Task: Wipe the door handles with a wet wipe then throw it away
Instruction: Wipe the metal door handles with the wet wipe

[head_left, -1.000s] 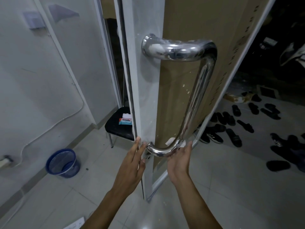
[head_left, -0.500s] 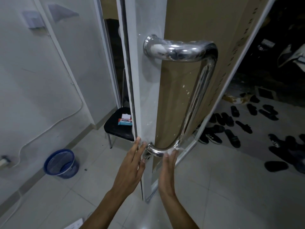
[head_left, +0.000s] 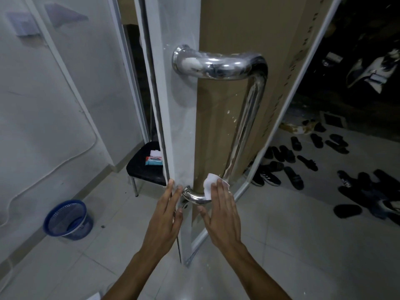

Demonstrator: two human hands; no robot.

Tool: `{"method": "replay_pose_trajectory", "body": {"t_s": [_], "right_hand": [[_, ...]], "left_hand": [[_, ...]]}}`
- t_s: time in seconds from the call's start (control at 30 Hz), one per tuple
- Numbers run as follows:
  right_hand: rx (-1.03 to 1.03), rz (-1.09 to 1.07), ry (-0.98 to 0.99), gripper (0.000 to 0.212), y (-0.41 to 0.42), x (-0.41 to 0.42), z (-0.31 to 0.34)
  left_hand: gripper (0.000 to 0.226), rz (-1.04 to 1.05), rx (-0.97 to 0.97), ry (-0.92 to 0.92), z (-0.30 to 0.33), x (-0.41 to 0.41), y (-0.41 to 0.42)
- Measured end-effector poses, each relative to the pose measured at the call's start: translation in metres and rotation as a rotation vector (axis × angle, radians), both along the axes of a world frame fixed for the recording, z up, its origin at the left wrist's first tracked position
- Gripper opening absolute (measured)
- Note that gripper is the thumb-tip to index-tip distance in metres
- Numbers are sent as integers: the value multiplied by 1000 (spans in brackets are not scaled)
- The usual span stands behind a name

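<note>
On the far left I see a blue basket standing on the tiled floor beside the white wall. Further right and farther away, a black chair holds a pack of wipes, partly hidden behind the door edge. My left hand lies flat with straight fingers against the white door, its fingertips just beside the lower mount of the handle. The chrome door handle runs from a top bend down to a lower bend. My right hand presses the white wet wipe against that lower bend, fingers straight and close together, thumb spread out below. On the far right, dark sandals and shoes lie scattered on the floor outside.
</note>
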State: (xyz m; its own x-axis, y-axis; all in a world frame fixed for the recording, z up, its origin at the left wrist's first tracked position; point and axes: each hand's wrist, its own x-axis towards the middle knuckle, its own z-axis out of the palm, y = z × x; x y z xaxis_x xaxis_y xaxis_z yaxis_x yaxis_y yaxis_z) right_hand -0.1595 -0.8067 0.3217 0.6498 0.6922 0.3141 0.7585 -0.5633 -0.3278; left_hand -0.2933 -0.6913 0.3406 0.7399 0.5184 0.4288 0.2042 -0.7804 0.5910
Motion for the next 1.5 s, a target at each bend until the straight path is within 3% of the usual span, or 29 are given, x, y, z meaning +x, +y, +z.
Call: {"method": "replay_pose_trajectory", "body": {"t_s": [0.3, 0.57, 0.77, 1.1, 1.23, 1.5], "right_hand": [[-378, 211, -294, 80, -7, 44, 38], [-136, 299, -131, 72, -20, 5, 15], [-227, 353, -204, 86, 23, -22, 16], [-238, 469, -425, 84, -40, 35, 4], [-278, 509, -438, 94, -25, 29, 3], [-404, 634, -591, 92, -5, 33, 12]], "left_hand": [[55, -3, -22, -33, 2, -1, -2], [53, -22, -41, -33, 4, 0, -2], [53, -32, -61, -62, 2, 1, -2], [58, -21, -51, -17, 5, -3, -1], [56, -38, -49, -13, 9, -4, -2], [55, -32, -65, -16, 10, -5, -4]]}}
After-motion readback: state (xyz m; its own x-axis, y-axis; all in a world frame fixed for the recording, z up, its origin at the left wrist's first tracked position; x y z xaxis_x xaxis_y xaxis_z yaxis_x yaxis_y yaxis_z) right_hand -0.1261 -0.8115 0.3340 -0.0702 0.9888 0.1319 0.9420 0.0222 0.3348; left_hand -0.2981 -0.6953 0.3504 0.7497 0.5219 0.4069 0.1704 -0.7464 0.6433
